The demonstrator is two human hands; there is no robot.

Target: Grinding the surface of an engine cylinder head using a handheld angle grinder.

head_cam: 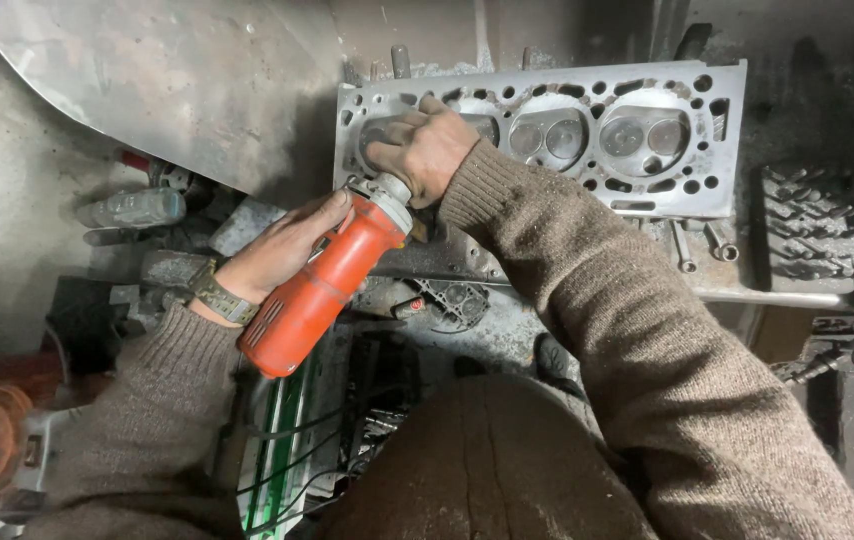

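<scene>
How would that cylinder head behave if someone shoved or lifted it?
The cylinder head is probably heavy for its size: it looks like a thick metal casting. Likely rigid, no flex. It lies flat on the bench, so a push should slide it rather than tip or roll it. The right hand presses on it while the left hand grips the orange grinder.
</scene>
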